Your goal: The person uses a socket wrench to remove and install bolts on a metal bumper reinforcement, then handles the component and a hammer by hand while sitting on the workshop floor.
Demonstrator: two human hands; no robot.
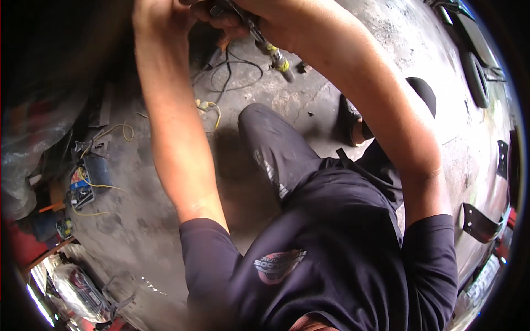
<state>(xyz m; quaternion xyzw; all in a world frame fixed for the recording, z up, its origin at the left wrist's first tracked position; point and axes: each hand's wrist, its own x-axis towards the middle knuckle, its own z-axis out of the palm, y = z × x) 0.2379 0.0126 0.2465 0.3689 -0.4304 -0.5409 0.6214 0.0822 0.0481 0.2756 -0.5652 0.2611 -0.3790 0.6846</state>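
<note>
Both my bare arms reach up to the top edge of the head view. My right hand (229, 21) has its darkened fingers curled around a slim metal hand tool (255, 32). Its shaft slants down to the right from the hand and ends in a yellow-green banded part with a dark tip; its exact kind I cannot make out. Close beside it on the left is my left hand (175, 15), partly cut off by the top edge. Its fingers are hidden, and whatever it touches lies out of view.
A black cable (229, 69) loops on the grey concrete floor (298, 102), near a yellow cord (212, 106). At left stands a blue box (98, 170) beside plastic sheeting (33, 149). Dark curved parts (479, 223) lie at right. My bent knee (255, 116) is below the hands.
</note>
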